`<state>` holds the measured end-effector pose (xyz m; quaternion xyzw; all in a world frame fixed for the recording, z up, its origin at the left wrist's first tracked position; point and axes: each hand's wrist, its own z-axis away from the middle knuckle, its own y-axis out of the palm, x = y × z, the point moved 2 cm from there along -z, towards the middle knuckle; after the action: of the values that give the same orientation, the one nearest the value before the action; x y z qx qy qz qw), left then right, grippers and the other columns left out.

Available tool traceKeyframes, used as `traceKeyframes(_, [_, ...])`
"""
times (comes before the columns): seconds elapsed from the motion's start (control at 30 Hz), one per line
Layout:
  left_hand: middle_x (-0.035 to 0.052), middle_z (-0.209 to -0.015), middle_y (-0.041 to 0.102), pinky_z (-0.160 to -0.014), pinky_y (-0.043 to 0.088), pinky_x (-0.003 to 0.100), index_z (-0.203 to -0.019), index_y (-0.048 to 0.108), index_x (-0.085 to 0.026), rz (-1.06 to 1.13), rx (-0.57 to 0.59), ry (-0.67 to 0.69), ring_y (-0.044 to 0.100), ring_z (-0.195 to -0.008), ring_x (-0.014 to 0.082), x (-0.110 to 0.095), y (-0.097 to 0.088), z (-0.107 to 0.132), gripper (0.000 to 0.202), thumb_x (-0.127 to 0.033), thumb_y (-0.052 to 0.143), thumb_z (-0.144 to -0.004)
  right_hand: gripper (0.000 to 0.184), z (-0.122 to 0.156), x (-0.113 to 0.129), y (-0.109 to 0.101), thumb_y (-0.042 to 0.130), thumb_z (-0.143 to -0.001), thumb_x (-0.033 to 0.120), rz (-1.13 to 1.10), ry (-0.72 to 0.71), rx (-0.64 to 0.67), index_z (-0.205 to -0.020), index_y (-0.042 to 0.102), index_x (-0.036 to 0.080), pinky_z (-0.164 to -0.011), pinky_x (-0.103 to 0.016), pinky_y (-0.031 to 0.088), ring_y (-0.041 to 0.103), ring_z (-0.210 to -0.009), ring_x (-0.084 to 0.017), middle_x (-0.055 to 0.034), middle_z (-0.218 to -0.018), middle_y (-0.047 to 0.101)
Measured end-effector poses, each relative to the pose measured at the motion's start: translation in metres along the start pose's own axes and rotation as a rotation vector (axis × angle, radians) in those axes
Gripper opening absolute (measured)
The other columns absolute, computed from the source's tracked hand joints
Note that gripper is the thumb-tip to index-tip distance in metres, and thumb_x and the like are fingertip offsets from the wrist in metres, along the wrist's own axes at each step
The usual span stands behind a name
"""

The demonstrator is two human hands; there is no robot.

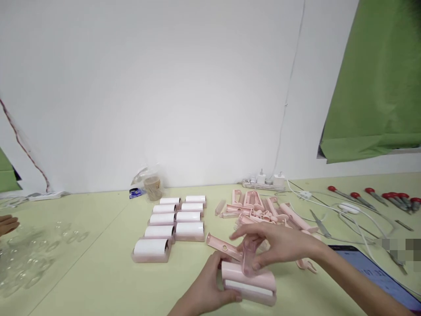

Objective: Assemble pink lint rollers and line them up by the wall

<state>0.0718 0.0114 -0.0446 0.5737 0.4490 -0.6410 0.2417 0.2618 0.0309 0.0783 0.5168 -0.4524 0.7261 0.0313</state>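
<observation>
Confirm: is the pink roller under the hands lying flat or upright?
Lying flat: the pink roller rests lengthwise on the table, left hand at its end, right hand holding a pink piece above it.

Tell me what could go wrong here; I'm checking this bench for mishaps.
1. The right hand pinches the pink handle piece only by fingertips over the roller in the left hand; it may slip or seat crooked.
2. The right forearm hangs over the phone and could nudge it.
3. The pile of pink parts lies close behind; a sweep might scatter it.
</observation>
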Motion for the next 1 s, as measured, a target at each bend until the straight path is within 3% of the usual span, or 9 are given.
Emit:
traceKeyframes(0.07, [0.0027,-0.105,0.050,-0.085,0.037,0.033,-0.109,0.042,-0.021,-0.022,0.018,-0.034,0.047,-0.098,0.0219,0.001,-0.001,0.002,0.058,-0.021,0.070,-0.058,0.051,0.010,-0.013,-0.006,0.059,-0.072,0.042,0.001,0.014,-0.187,-0.119,0.046,0.025,-0.076,-0.033,0.045,0.057,-0.091,-0.021,-0.0061,-0.102,0.060])
traceKeyframes(0.13, [0.0054,-0.113,0.045,-0.090,0.035,0.036,-0.116,0.035,-0.021,-0.078,0.020,-0.064,0.044,-0.104,0.0244,-0.001,-0.004,0.005,0.075,-0.026,0.074,-0.052,0.035,0.027,-0.033,-0.012,0.047,-0.079,0.045,0.131,0.092,-0.360,-0.105,0.056,0.023,-0.071,-0.033,0.046,0.057,-0.082,-0.021,-0.0059,-0.089,0.060])
traceKeyframes(0.2, [0.0099,-0.125,0.033,-0.097,0.028,0.039,-0.125,0.024,-0.021,-0.138,-0.031,-0.049,0.033,-0.116,0.0288,-0.008,-0.010,0.006,0.102,-0.029,0.080,-0.040,0.028,0.048,-0.058,-0.012,0.046,-0.079,0.045,0.360,0.208,-0.416,-0.085,0.062,0.023,-0.068,-0.035,0.045,0.057,-0.078,-0.023,-0.0053,-0.079,0.059])
traceKeyframes(0.27, [0.0123,-0.131,0.024,-0.101,0.022,0.042,-0.128,0.015,-0.022,-0.139,-0.117,0.010,0.023,-0.122,0.0304,-0.020,-0.015,0.004,0.113,-0.031,0.081,-0.037,0.022,0.069,-0.084,-0.005,0.054,-0.071,0.042,0.526,0.290,-0.420,-0.081,0.064,0.024,-0.072,-0.037,0.043,0.054,-0.089,-0.028,-0.0069,-0.088,0.059])
traceKeyframes(0.47, [0.0100,-0.125,0.041,-0.099,0.024,0.039,-0.123,0.029,-0.024,0.157,-0.135,0.271,0.035,-0.118,0.0253,-0.066,0.004,-0.030,0.088,-0.028,0.077,-0.049,0.023,0.095,-0.120,0.017,0.044,-0.080,0.043,0.432,0.299,-0.480,-0.080,0.056,0.023,-0.074,-0.034,0.043,0.054,-0.089,-0.025,-0.0073,-0.097,0.057])
traceKeyframes(0.57, [0.0048,-0.086,0.063,-0.076,0.042,0.029,-0.098,0.052,-0.018,0.363,-0.046,0.216,0.058,-0.080,0.0158,-0.073,0.023,-0.049,0.042,-0.025,0.068,-0.060,0.027,0.081,-0.103,0.013,0.045,-0.080,0.048,0.278,0.289,-0.562,-0.090,0.050,0.024,-0.071,-0.030,0.044,0.054,-0.082,-0.021,-0.0046,-0.091,0.057])
traceKeyframes(0.67, [-0.0073,-0.036,0.043,-0.035,0.031,0.019,-0.061,0.054,-0.016,0.472,-0.002,0.082,0.038,-0.030,0.0060,-0.066,0.036,-0.059,0.008,-0.023,0.056,-0.063,0.029,0.057,-0.067,0.002,0.054,-0.074,0.049,0.268,0.231,-0.561,-0.087,0.052,0.024,-0.066,-0.028,0.043,0.053,-0.072,-0.018,-0.0004,-0.081,0.056])
traceKeyframes(0.83, [-0.0103,-0.028,0.033,-0.027,0.023,0.016,-0.049,0.048,-0.017,0.481,-0.031,0.048,0.027,-0.023,0.0038,-0.059,0.040,-0.063,0.005,-0.016,0.046,-0.054,0.023,0.026,-0.005,-0.012,0.058,-0.074,0.037,0.249,0.037,-0.318,-0.095,0.060,0.028,-0.068,-0.028,0.043,0.054,-0.078,-0.018,0.0000,-0.092,0.060])
traceKeyframes(1.0, [-0.0102,-0.026,0.033,-0.027,0.024,0.017,-0.047,0.047,-0.018,0.497,-0.026,0.033,0.027,-0.022,0.0040,-0.059,0.042,-0.065,0.005,-0.019,0.044,-0.050,0.043,0.020,0.017,-0.014,0.055,-0.074,0.024,0.298,-0.047,-0.170,-0.114,0.050,0.037,-0.081,-0.030,0.042,0.050,-0.103,-0.021,0.0022,-0.116,0.053])
